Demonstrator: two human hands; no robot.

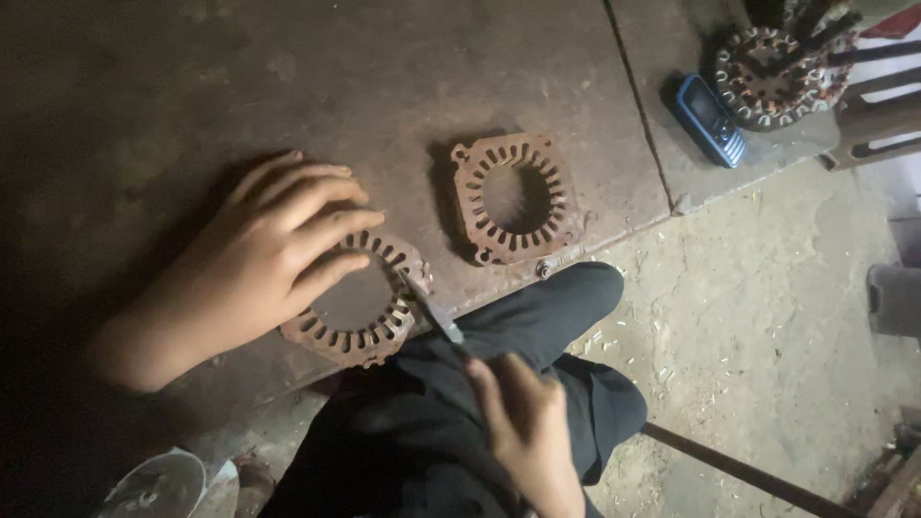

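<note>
Closest to me, my right hand (526,422) is curled shut around the handle of a thin blade (436,317), held over my knee in black trousers (547,317). Its tip reaches up to the right edge of a rusty ring (369,336), a flat slotted plate with a round hole in the middle, lying at the near edge of the counter (288,86).

I press my left hand (259,259) down on that ring with the fingers spread flat across its upper left part; it grips nothing, only holds the ring against the counter.

Up and to the right, apart from the first, lies a second ring (513,197) of the same slotted shape, flat on the counter and untouched.

Farther right, past a seam in the surface, a blue phone (708,120) lies just beside a round wound core (767,77), partly in shadow.

Right of my knee is a dusty floor (767,317), with a dark rod (739,470) lying across it. A pale round lid (158,484) shows at the lower left.
</note>
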